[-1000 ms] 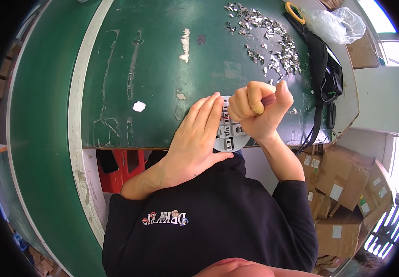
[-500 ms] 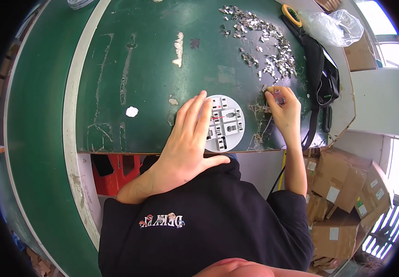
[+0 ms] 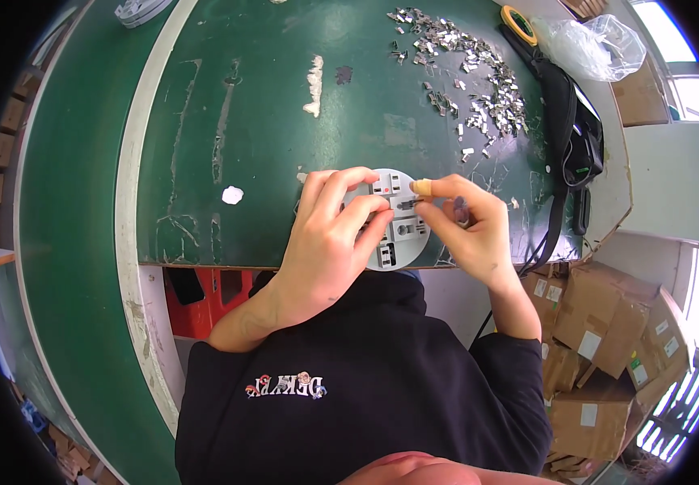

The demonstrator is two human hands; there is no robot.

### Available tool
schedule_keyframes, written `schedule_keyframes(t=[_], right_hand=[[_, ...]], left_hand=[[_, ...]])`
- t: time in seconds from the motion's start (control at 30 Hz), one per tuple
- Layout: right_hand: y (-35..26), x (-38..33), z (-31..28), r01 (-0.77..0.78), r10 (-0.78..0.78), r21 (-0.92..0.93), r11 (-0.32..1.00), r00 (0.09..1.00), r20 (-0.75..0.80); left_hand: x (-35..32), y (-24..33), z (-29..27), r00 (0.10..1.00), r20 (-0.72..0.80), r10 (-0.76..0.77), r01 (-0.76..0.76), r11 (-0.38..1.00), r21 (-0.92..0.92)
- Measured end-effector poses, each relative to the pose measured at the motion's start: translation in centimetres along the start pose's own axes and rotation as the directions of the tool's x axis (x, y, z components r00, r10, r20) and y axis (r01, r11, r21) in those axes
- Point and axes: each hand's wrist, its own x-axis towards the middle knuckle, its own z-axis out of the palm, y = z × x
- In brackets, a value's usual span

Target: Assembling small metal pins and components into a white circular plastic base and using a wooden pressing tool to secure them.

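Note:
A round light-grey disc [image 3: 381, 263] with raised blocks and slots lies by the bench's near edge. My left hand [image 3: 329, 234] covers its left side, thumb and index fingertips pressed together over the blocks; anything between them is hidden. From the right, my right hand [image 3: 475, 230] reaches over the disc, thumb and index closing beside a dark metal piece [image 3: 407, 204] in its middle. What these fingertips grip is too small to make out. A yellow covering wraps the right index tip, and something purplish shows among the curled fingers.
Small shiny metal clips [image 3: 499, 101] lie scattered at the far right of the green bench [image 3: 268, 162]. Beside them are a black bag [image 3: 580, 133], a yellow tape roll [image 3: 519, 26] and a clear plastic bag [image 3: 596, 48]. Cardboard boxes [image 3: 600, 315] are stacked at lower right.
My right hand has moved left from beside the metal clips to the disc. My left hand's stretched fingers have curled, bringing thumb and index together over the disc.

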Motion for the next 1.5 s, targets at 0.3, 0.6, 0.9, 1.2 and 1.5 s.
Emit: schedule_keyframes(t=[0.3, 0.6, 0.9, 1.2, 1.5], right_hand=[[-0.1, -0.8, 1.0, 0.055, -0.056, -0.064, 0.996, 0.998, -0.022], [-0.7, -1.2, 1.6, 0.063, -0.065, -0.079, 0.995, 0.997, -0.031], [-0.2, -1.3, 2.4, 0.300, -0.315, -0.179, 0.937, 0.947, -0.061], [-0.2, -1.9, 2.6, 0.220, -0.236, -0.164, 0.962, 0.968, -0.081], [-0.4, -1.3, 2.5, 0.177, -0.178, -0.091, 0.980, 0.984, -0.005]], left_hand=[[-0.4, -0.3, -0.1, 0.999, -0.017, 0.032, -0.032, 0.999, -0.041], [-0.5, -0.4, 0.1, 0.998, -0.056, 0.021, -0.023, 0.999, -0.029], [-0.6, -0.3, 0.2, 0.998, -0.057, 0.008, -0.009, 1.000, -0.024], [-0.6, -0.3, 0.2, 0.998, -0.065, 0.010, -0.012, 0.999, -0.033], [-1.0, -0.6, -0.7, 0.999, -0.043, 0.001, -0.007, 0.992, -0.128]])
